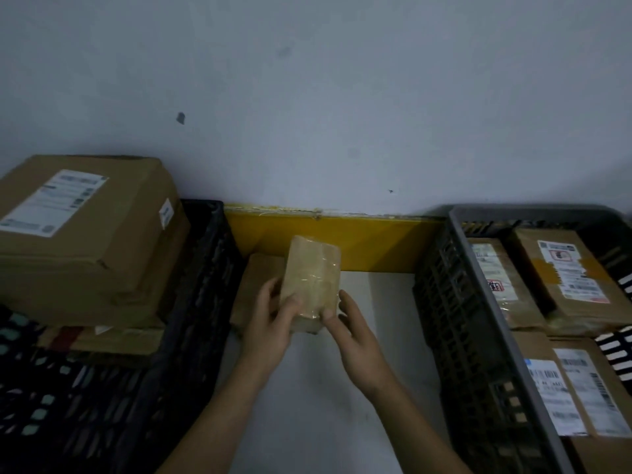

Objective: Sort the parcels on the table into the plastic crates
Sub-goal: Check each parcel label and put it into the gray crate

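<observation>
Between the crates [205, 302], 2 hands [270, 323] grip a taped parcel [313, 282].

You hold a small taped parcel [313, 285] upright over the white table [376, 336], your left hand [270, 323] and right hand [352, 333] gripping its near end. Just behind it on the left lies a flat brown parcel [254, 278]. The left crate [191, 319] carries a large labelled box [89, 234]; the right crate [478, 319] holds several labelled parcels [564, 271]. A yellow strip [376, 244] runs along the far wall.
</observation>
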A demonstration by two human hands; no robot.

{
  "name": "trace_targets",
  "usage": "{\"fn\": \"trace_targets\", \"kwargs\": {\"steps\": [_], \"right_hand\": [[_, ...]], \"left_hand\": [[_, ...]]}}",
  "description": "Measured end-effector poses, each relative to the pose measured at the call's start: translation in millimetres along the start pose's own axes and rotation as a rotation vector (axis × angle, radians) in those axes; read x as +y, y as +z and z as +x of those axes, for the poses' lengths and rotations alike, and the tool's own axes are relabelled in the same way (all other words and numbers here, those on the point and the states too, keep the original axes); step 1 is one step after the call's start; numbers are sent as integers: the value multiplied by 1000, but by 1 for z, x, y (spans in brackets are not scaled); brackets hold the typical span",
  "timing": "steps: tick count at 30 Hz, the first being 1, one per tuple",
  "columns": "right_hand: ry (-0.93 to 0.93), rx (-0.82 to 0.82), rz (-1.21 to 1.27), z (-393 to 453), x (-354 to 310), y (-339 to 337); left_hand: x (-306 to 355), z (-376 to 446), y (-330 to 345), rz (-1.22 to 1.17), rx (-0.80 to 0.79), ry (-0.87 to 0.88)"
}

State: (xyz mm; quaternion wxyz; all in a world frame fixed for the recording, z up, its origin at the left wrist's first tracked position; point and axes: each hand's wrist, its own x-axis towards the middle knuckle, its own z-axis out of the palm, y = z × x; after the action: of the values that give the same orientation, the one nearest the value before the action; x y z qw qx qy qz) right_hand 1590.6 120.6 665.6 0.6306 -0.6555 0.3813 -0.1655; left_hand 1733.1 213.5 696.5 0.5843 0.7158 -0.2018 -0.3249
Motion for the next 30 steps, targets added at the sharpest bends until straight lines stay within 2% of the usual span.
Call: {"fn": "trace_targets", "kwargs": {"steps": [2, 4, 6, 9, 13, 15, 18, 22, 26, 30], "right_hand": [[8, -40, 258, -15, -12, 2], [-18, 12, 297, -24, -18, 4], [-95, 141, 194, -31, -19, 5], [-193, 277, -58, -46, -18, 3], [-307, 424, -394, -68, -24, 6], [-354, 450, -438, -75, -26, 9], [-382, 437, -447, -83, -29, 1], [-412, 438, -489, -90, -35, -10], [-400, 464, -617, -93, -41, -7], [-383, 524, -624, -100, -54, -23]], "left_hand": [[4, -20, 4, -192, -93, -63], [1, -30, 3, -265, -154, -114], [3, -33, 1, -255, -167, -125], [16, -35, 0, -181, -100, -1], [31, -38, 11, -108, -176, 86], [35, -41, 17, -55, -141, 92], [36, -44, 18, -109, -112, 109], [41, -46, 18, -199, -155, 83], [46, -47, 25, -140, -206, 85], [55, -46, 34, -81, -274, 88]]}}
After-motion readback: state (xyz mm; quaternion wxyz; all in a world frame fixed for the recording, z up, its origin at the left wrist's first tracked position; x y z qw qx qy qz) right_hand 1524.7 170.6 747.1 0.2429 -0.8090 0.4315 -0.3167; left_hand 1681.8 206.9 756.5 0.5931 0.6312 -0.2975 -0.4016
